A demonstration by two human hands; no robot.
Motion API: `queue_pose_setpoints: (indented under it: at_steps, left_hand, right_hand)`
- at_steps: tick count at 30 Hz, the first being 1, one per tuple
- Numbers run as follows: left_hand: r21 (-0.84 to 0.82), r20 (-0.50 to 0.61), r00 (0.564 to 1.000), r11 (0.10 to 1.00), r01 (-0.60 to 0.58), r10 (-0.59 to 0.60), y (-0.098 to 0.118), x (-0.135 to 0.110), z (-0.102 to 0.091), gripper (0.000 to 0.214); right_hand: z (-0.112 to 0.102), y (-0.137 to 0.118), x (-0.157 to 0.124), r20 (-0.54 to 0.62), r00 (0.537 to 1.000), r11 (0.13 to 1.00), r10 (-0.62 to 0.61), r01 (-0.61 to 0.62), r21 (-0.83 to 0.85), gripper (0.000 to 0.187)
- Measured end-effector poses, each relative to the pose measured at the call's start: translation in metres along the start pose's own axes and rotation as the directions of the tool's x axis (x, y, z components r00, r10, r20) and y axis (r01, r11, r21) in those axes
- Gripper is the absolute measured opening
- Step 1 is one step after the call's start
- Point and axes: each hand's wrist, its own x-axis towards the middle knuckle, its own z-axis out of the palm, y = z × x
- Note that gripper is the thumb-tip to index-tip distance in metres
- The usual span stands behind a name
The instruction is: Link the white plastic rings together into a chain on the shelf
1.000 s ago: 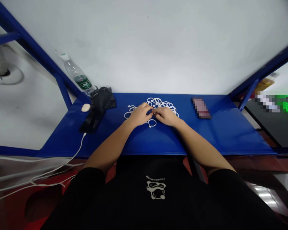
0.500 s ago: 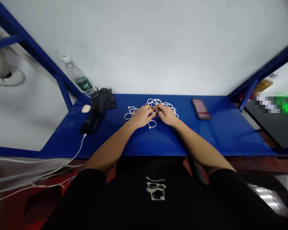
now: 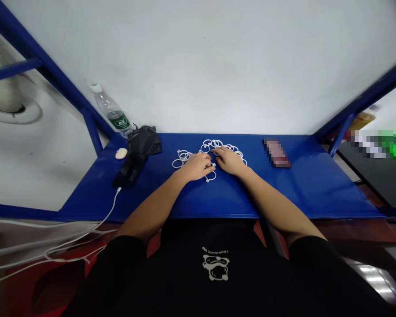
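Observation:
Several white plastic rings (image 3: 218, 144) lie in a loose pile at the back middle of the blue table (image 3: 310, 185). My left hand (image 3: 197, 167) rests palm down on the near left part of the pile, fingers curled over a ring (image 3: 210, 176) by its fingertips. My right hand (image 3: 230, 160) lies just to the right of it, fingers reaching into the pile and bent onto the rings. What each hand grips is too small to make out. A smaller cluster of rings (image 3: 182, 156) sits left of my left hand.
A plastic water bottle (image 3: 111, 111) leans at the back left beside a black crumpled bag (image 3: 144, 140), a dark phone (image 3: 128, 171) on a white cable (image 3: 108, 205) and a small cream object (image 3: 121, 153). A blurred phone-sized thing (image 3: 276, 153) lies to the right. Blue frame bars rise at both sides.
Both hands dropped from a raised pinch together back onto the pile. The left hand slid slightly right and toward me, and the right reached further into the rings.

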Motion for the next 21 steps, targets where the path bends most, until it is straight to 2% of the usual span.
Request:
queue_pose_setpoints:
  at_steps: [3,8,12,17,21]
  left_hand:
    - [-0.001,0.011,1.000,1.000,-0.012,0.012,0.0005,-0.0001,-0.0022,0.029]
    - [-0.022,0.004,1.000,1.000,-0.007,0.008,0.0008,-0.0004,-0.0035,0.012]
    - [-0.032,0.001,1.000,0.999,-0.001,0.001,0.0009,-0.0006,-0.0037,0.011]
    - [-0.031,-0.007,1.000,1.000,0.002,-0.002,0.0010,-0.0004,-0.0028,0.007]
    - [-0.022,0.003,1.000,1.000,0.000,0.000,0.0013,0.0000,-0.0015,0.009]
  right_hand:
    - [0.0021,-0.0015,-0.0001,0.037,0.999,0.999,0.016,-0.014,-0.041,0.050]
    - [-0.0001,-0.0018,0.0008,0.066,0.997,0.997,0.042,-0.037,-0.068,0.045]
    - [-0.0010,-0.0037,0.0017,0.093,0.995,0.994,0.038,-0.028,-0.107,0.043]
    - [-0.0021,-0.0064,0.0020,0.033,0.999,0.999,0.041,-0.040,-0.032,0.040]
    - [-0.0018,-0.0073,0.0024,0.034,0.999,0.999,0.034,-0.035,0.021,0.036]
